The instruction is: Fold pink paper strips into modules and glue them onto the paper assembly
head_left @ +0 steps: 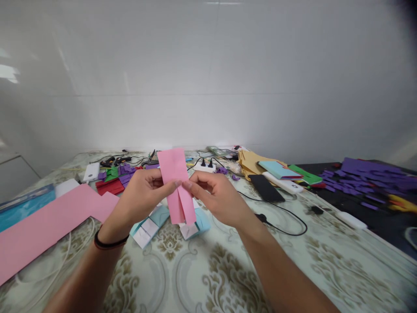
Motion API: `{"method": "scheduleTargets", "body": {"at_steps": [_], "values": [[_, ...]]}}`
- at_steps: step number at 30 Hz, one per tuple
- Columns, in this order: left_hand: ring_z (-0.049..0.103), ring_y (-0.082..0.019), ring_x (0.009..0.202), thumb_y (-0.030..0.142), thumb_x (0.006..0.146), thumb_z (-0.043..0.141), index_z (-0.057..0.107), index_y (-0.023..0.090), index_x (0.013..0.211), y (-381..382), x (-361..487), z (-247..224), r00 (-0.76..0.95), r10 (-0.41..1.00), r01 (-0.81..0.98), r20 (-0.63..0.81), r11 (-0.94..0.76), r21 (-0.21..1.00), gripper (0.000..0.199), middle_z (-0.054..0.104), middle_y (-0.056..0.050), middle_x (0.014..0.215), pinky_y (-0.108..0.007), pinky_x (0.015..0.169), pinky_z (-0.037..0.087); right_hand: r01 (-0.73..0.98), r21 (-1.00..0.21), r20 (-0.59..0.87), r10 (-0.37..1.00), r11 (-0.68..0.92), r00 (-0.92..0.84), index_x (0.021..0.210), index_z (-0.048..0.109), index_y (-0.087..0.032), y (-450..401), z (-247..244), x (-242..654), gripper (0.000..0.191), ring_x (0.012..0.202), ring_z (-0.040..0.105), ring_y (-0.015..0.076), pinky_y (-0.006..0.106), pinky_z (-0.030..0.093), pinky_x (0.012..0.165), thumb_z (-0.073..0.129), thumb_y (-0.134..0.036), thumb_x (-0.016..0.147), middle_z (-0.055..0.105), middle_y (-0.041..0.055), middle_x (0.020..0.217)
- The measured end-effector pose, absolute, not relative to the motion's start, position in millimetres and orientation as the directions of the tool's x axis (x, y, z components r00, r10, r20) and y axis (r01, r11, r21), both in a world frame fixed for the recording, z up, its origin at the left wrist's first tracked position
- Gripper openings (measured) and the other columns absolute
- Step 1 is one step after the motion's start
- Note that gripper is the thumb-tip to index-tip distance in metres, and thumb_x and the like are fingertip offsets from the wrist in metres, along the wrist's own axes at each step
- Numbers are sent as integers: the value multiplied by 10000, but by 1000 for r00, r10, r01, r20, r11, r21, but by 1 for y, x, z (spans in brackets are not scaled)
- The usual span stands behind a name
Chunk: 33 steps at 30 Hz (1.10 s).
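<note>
Between my two hands, raised above the table, is a folded strip of pink paper. Its lower part shows two flaps meeting along a middle line, with a narrow gap near the bottom. My left hand pinches the left side, thumb on the front and fingers behind. From the other side my right hand grips it, its thumb close to the left thumb at the centre line. Below and behind the strip lie light blue and white folded papers, partly hidden by it.
Large pink sheets cover the left side. Red folded paper and purple pieces sit behind my left hand. A power strip with cables stands at the back. To the right are a black phone, yellow envelopes and many purple strips.
</note>
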<state>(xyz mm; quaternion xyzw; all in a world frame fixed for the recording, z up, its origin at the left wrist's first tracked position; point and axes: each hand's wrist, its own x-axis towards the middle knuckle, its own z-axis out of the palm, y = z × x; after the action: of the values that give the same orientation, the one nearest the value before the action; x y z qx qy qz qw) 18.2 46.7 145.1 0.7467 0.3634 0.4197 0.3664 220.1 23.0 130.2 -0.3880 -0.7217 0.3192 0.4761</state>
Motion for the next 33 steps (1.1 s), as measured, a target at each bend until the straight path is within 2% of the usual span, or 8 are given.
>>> {"method": "scheduleTargets", "body": {"at_steps": [6, 9, 12, 15, 18, 23, 33], "values": [[753, -256, 804, 441, 909, 720, 819, 164, 833, 47, 18, 144, 427, 850, 265, 309, -444, 856, 304, 822, -68, 857, -306, 653, 529, 255, -833, 448, 869, 492, -211, 725, 580, -195, 22, 130, 221, 338, 641, 439, 122, 284, 344, 599, 624, -399, 991, 535, -31, 689], [756, -249, 811, 409, 899, 738, 828, 169, 863, 47, 19, 145, 389, 849, 237, 358, -468, 851, 259, 831, -57, 876, -306, 684, 539, 275, -830, 425, 869, 486, -253, 734, 594, -193, 21, 131, 221, 348, 659, 461, 126, 283, 364, 615, 612, -415, 1001, 558, -24, 702], [754, -231, 809, 388, 896, 748, 831, 171, 857, 46, 19, 147, 360, 845, 213, 395, -487, 847, 235, 836, -48, 880, -289, 690, 537, 315, -813, 422, 868, 490, -260, 709, 564, -196, 21, 131, 221, 370, 638, 422, 120, 280, 338, 598, 608, -412, 1006, 517, -38, 673], [760, -233, 830, 399, 891, 757, 843, 177, 892, 46, 19, 148, 393, 845, 193, 364, -462, 865, 238, 842, -50, 906, -280, 690, 541, 320, -807, 439, 866, 497, -238, 701, 539, -200, 21, 131, 221, 379, 618, 385, 115, 281, 309, 580, 609, -414, 1006, 473, -48, 663], [769, -241, 867, 396, 886, 765, 852, 184, 936, 45, 18, 148, 411, 845, 174, 343, -442, 880, 235, 845, -52, 926, -281, 716, 555, 302, -814, 436, 866, 496, -245, 715, 551, -201, 22, 131, 221, 375, 630, 416, 119, 282, 330, 595, 599, -426, 1011, 508, -40, 682], [762, -232, 803, 401, 872, 781, 856, 187, 926, 44, 19, 149, 337, 860, 181, 384, -459, 870, 233, 834, -45, 861, -286, 681, 563, 364, -792, 393, 866, 489, -308, 719, 559, -202, 21, 131, 221, 360, 666, 466, 132, 288, 354, 630, 571, -389, 1027, 549, -27, 697], [754, -224, 827, 360, 868, 791, 855, 192, 934, 44, 19, 148, 254, 887, 120, 386, -425, 897, 191, 820, -33, 843, -283, 716, 580, 400, -780, 372, 871, 481, -322, 698, 545, -203, 21, 131, 221, 398, 637, 490, 128, 285, 345, 602, 578, -433, 1021, 543, -27, 681]]}}
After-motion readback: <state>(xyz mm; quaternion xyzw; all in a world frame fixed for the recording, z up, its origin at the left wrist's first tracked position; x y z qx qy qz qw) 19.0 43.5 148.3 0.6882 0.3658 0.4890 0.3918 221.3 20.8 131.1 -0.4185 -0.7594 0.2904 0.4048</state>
